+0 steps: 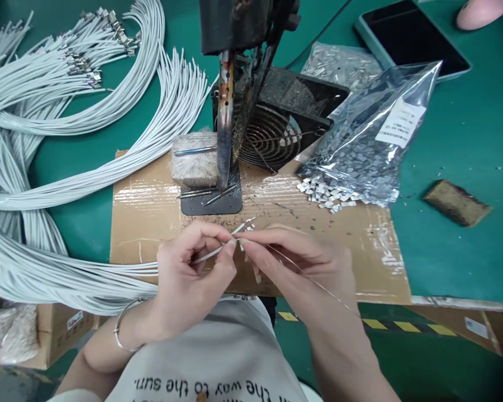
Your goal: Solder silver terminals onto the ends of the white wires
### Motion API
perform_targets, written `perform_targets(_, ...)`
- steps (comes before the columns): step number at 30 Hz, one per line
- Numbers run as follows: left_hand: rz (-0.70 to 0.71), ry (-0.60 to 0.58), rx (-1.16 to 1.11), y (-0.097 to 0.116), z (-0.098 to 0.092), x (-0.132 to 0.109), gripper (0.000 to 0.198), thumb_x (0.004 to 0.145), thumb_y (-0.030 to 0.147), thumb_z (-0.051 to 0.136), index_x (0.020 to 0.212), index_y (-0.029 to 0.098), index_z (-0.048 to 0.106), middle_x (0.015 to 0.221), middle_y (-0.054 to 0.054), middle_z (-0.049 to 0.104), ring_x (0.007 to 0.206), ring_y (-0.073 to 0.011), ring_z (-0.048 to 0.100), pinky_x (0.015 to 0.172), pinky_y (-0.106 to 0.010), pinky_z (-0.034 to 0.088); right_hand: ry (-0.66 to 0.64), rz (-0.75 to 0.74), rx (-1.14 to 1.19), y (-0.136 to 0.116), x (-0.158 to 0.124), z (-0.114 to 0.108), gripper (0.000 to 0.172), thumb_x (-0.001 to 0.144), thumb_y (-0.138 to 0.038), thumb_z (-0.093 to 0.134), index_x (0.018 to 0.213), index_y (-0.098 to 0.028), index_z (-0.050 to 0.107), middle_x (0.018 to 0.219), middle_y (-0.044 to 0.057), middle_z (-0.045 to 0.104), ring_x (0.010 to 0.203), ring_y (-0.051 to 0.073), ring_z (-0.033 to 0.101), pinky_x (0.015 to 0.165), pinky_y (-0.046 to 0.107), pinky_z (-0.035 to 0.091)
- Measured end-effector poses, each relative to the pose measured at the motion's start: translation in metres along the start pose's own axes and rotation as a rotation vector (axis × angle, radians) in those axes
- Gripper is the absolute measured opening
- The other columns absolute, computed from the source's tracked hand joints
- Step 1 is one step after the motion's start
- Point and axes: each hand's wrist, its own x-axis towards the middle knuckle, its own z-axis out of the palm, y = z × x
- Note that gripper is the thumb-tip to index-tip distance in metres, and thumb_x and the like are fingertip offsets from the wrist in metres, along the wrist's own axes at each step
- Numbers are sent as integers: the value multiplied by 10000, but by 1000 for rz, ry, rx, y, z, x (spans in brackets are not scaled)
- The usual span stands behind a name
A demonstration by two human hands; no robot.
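Observation:
Both my hands meet over the cardboard, fingertips touching. My left hand (197, 279) is closed in a pinch on a white cable (207, 256), near its end. My right hand (302, 268) is also closed, thumb and index finger pressed together at the cable; what lies between those tips is hidden. A thin silvery solder wire (327, 291) passes through the right fingers and trails back over the wrist. Just beyond the fingertips lie another white cable end (238, 228) and small metal bits (250, 226). Above stands a soldering iron (225, 123), its tip pointing down at a black pad (212, 205).
Bundles of white cables (88, 178) fill the left. Behind the iron sits a black fan (272, 134). A plastic bag of metal terminals (360, 151) spills onto the cardboard (339, 251). Farther right are a phone (411, 39) and a brown sponge block (456, 202).

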Motion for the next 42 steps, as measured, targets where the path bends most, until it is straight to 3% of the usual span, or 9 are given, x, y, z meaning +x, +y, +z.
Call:
perform_targets(4, -18, 7, -17, 4, 0, 2, 92, 855, 114, 720, 800, 181, 689, 597, 30, 640, 484, -71, 417, 428, -219, 277, 58, 67, 1, -3, -2, 1, 112, 897, -212, 801, 863, -291, 873, 674, -7, 700, 571, 115, 594, 519, 245, 482)
perform_targets(9, -69, -13, -91, 6, 0, 8, 112, 832, 106, 721, 746, 174, 697, 557, 47, 584, 483, -62, 368, 417, -216, 226, 120, 60, 38, 3, -2, -4, 141, 895, -200, 803, 845, -314, 869, 754, -14, 741, 551, 97, 596, 526, 238, 514)
perform_targets(21, -166, -21, -171, 1, -5, 7, 127, 846, 130, 744, 739, 196, 726, 572, 42, 604, 518, -74, 343, 465, -219, 234, 18, -3, 71, 11, -1, -1, 269, 873, -104, 779, 875, -355, 876, 704, -39, 698, 564, 71, 612, 540, 179, 528)
perform_targets(42, -257, -36, -260, 1, -3, 10, 115, 825, 114, 760, 740, 177, 716, 586, 42, 654, 490, -44, 518, 468, -129, 356, 50, -57, 63, 12, 1, 1, 234, 854, -85, 774, 853, -301, 863, 689, -41, 711, 537, 73, 627, 497, 175, 531)
